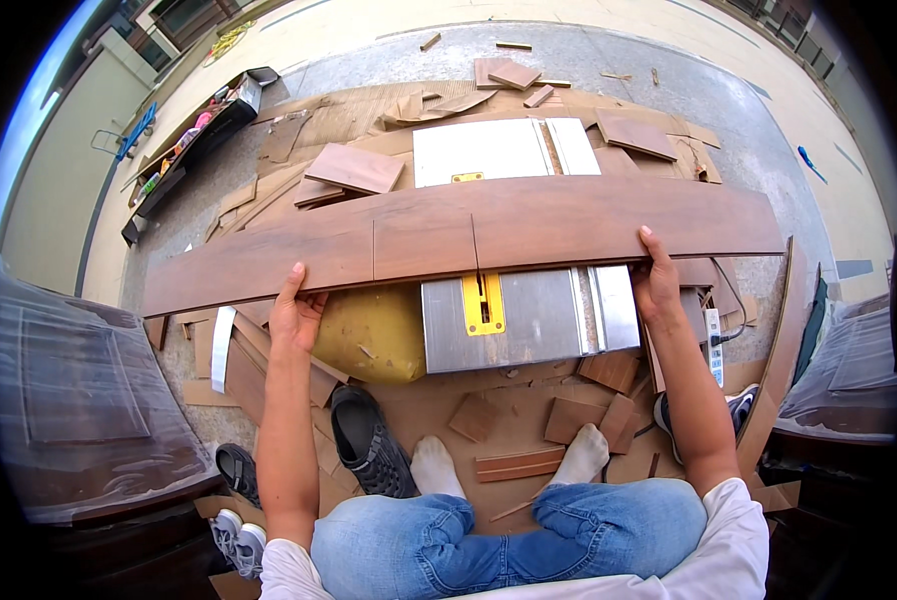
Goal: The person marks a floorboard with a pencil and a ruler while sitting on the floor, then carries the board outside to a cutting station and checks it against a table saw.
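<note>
A long reddish-brown wooden plank [569, 225] lies crosswise over a table saw [539, 325] with a silver top. My left hand [294, 312] grips the plank's near edge left of the saw, thumb on top and fingers beneath. Right of the saw, my right hand [657, 280] holds the same edge in the same way. Two thin dark lines cross the plank; the right one meets the slot of the saw's yellow insert [484, 305]. The plank hides part of the insert, and I cannot make out the blade clearly. A dull yellow rounded object [369, 335] sits beside the saw.
Wood offcuts [357, 168] and cardboard [399, 400] cover the floor around the saw. A white power strip [714, 345] with a cable lies at right. Dark shoes [369, 440] stand near my feet. Plastic-wrapped furniture [89, 390] flanks both sides; a black toolbox [194, 150] is far left.
</note>
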Action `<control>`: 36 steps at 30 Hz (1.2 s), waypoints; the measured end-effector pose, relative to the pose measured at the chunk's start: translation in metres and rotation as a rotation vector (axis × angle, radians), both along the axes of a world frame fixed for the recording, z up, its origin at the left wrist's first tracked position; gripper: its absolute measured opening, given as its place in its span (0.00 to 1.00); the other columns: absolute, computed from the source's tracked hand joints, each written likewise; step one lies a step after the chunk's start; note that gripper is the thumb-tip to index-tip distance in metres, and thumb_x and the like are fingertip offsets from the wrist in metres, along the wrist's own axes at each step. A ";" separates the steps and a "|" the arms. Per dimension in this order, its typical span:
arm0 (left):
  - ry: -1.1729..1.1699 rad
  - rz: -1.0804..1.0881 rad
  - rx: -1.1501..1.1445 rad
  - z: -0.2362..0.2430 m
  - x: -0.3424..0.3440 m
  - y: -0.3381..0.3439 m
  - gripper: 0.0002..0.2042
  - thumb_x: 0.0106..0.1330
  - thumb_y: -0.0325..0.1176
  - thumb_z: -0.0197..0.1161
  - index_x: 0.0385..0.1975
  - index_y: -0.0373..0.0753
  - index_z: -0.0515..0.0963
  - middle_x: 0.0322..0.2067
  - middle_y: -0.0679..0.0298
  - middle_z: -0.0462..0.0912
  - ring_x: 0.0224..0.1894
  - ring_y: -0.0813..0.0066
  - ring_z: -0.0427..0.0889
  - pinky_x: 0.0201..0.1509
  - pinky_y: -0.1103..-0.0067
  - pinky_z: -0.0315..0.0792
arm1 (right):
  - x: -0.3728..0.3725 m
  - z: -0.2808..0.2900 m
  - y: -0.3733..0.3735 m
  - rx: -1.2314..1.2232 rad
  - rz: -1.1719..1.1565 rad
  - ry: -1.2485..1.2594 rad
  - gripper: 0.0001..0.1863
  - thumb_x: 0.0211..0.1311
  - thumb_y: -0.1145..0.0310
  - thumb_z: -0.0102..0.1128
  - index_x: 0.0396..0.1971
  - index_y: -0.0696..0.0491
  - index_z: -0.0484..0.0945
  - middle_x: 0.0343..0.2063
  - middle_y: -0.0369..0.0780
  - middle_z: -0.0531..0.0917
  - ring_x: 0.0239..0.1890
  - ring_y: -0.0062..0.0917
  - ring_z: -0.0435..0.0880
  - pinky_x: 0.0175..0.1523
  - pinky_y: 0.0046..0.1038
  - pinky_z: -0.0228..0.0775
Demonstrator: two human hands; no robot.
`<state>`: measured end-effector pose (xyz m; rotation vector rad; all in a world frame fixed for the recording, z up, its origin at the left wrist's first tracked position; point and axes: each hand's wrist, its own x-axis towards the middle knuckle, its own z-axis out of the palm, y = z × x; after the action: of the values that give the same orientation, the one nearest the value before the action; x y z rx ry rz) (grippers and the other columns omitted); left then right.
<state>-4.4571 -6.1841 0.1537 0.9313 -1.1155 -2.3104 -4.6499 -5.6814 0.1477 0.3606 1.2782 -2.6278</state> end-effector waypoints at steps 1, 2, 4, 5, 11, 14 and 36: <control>-0.004 -0.001 -0.002 0.000 0.001 0.000 0.18 0.64 0.35 0.75 0.51 0.41 0.79 0.45 0.66 0.84 0.47 0.70 0.83 0.48 0.73 0.82 | 0.001 0.000 0.000 -0.008 0.003 0.002 0.25 0.62 0.63 0.73 0.56 0.52 0.77 0.47 0.34 0.82 0.49 0.24 0.79 0.60 0.29 0.71; -0.008 -0.003 -0.004 0.001 0.001 0.001 0.18 0.64 0.35 0.75 0.51 0.41 0.79 0.45 0.66 0.84 0.47 0.70 0.83 0.48 0.73 0.82 | 0.001 0.000 0.001 -0.016 0.005 0.005 0.25 0.62 0.63 0.73 0.57 0.53 0.76 0.48 0.35 0.82 0.51 0.25 0.79 0.62 0.30 0.71; -0.005 -0.003 -0.002 0.001 0.003 0.003 0.18 0.64 0.35 0.75 0.51 0.41 0.79 0.45 0.65 0.84 0.47 0.70 0.83 0.49 0.73 0.82 | 0.001 -0.002 0.005 -0.013 0.015 -0.004 0.25 0.62 0.63 0.73 0.57 0.53 0.76 0.48 0.35 0.82 0.51 0.25 0.79 0.62 0.30 0.71; -0.003 -0.003 -0.002 0.001 0.003 0.003 0.19 0.64 0.36 0.75 0.51 0.41 0.78 0.45 0.65 0.84 0.47 0.70 0.83 0.49 0.73 0.82 | 0.001 -0.002 0.005 -0.013 0.025 -0.014 0.25 0.62 0.63 0.73 0.57 0.53 0.76 0.48 0.36 0.82 0.52 0.25 0.79 0.62 0.31 0.71; -0.011 0.015 -0.003 -0.001 0.006 0.003 0.19 0.64 0.35 0.75 0.52 0.41 0.78 0.45 0.65 0.84 0.46 0.70 0.84 0.48 0.72 0.83 | 0.005 -0.002 0.007 0.016 0.007 -0.023 0.25 0.62 0.63 0.73 0.57 0.53 0.76 0.49 0.36 0.82 0.52 0.25 0.79 0.62 0.30 0.71; -0.008 0.016 -0.007 -0.002 0.008 0.003 0.18 0.64 0.35 0.74 0.52 0.41 0.78 0.45 0.65 0.84 0.46 0.69 0.84 0.48 0.72 0.83 | 0.008 0.000 0.006 0.021 0.005 -0.027 0.26 0.62 0.63 0.73 0.57 0.54 0.76 0.49 0.36 0.82 0.53 0.26 0.79 0.64 0.31 0.70; -0.065 0.095 0.024 0.054 -0.010 0.017 0.18 0.63 0.33 0.73 0.50 0.38 0.77 0.46 0.61 0.81 0.48 0.66 0.82 0.54 0.69 0.82 | -0.072 0.052 -0.011 0.280 0.005 -0.082 0.14 0.57 0.60 0.73 0.40 0.45 0.78 0.30 0.28 0.80 0.29 0.15 0.77 0.31 0.20 0.62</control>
<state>-4.4673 -6.1666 0.2080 1.0524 -1.0476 -2.2364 -4.7218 -5.6928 0.2000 0.5004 1.6185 -2.4037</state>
